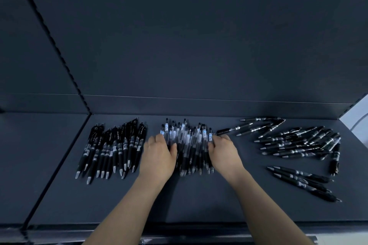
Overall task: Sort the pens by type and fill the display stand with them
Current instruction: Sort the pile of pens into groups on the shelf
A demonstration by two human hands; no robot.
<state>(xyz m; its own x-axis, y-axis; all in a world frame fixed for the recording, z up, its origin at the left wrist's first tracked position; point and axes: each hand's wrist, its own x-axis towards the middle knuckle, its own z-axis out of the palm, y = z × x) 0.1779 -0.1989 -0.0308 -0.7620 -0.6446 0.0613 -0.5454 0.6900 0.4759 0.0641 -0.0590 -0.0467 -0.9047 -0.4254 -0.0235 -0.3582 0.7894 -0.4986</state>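
A: Left of the shelf?
B: Black pens in one row-like pile, packed side by side. Silver tips point near, clips far. No hand touches them.

A: Left hand?
B: Just right of that pile, on the left flank of the clear pens. The person's fingers curl down over the pile's edge and the thumb lies across the barrels. It grips the bundle from the left.

A: The clear pens themselves?
B: Mid-shelf, between both hands, lying flat on the surface. Clear barrels with white labels at the far end, dark grips and tips near. The pile is blurred, so no count is possible.

A: Right hand?
B: On the right flank of the same pile. Its fingers are bent inward onto the outermost pens, and the palm faces the left hand. The pile sits pressed between the two hands.

A: Further right?
B: A loose heap of dark pens with silver bands, lying crosswise with most tips pointing left. A few strays lie at its far-left side, one tip just beside the right hand. Near pens, a small set apart from the heap, lie side by side with tips to the left.

A: Behind?
B: A dark back panel.
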